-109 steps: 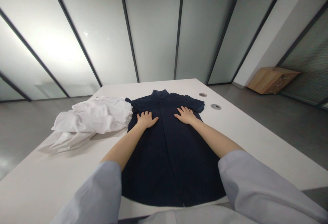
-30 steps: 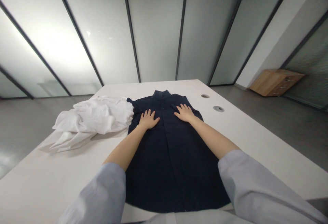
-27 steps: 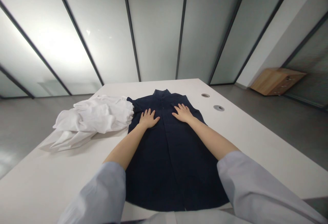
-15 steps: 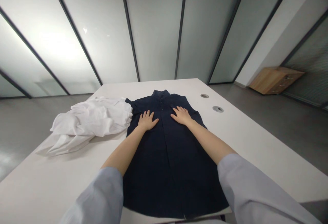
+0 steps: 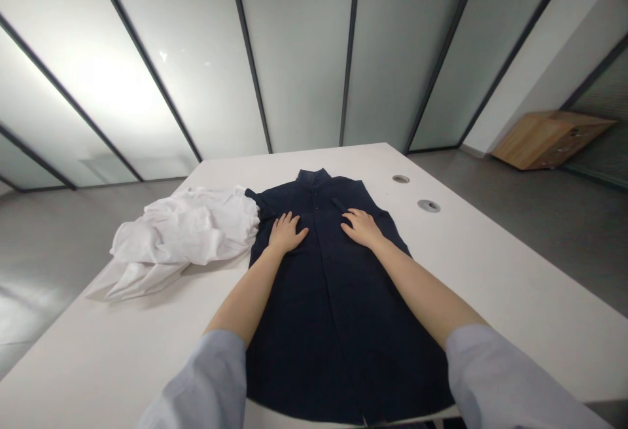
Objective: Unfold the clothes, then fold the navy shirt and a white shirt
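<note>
A dark navy shirt lies front up on the table, its stand collar at the far end and its hem toward me. Small buttons run below the collar. My left hand rests on the left side of the chest, fingers spread. On the right side of the chest, my right hand touches the cloth with its fingers apart and slightly bent. Just beyond those fingertips shows a short dark strip of fabric. Neither hand grips anything. The shirt's sleeves are mostly out of sight.
A crumpled heap of white cloth lies left of the shirt, against its edge. Two round cable grommets are set in the white table at right. Frosted glass panels stand behind, and a wooden cabinet stands far right.
My right hand has slid a little to the right across the chest, and its fingers have bent slightly. The left hand stays nearly in place. The view has shifted slightly.
</note>
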Motion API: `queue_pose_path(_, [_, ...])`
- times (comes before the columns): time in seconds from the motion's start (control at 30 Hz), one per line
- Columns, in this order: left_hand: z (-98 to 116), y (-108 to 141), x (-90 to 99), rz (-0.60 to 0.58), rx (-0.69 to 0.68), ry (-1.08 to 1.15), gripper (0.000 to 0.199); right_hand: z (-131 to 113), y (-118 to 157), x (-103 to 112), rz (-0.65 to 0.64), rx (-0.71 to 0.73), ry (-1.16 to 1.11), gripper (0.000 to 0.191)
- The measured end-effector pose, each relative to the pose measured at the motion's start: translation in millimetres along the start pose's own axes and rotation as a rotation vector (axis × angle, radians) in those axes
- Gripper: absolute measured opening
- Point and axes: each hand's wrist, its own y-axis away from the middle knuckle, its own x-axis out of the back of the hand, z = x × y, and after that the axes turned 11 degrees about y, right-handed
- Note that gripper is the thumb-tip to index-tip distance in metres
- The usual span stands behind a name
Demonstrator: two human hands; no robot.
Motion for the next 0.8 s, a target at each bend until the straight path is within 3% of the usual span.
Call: queue_pose_path(0.8, [-4.0,0.0,-0.4,0.032,-0.039,0.019,0.060,-0.4,-2.6,6.4,-0.019,-0.030,-0.037,0.035])
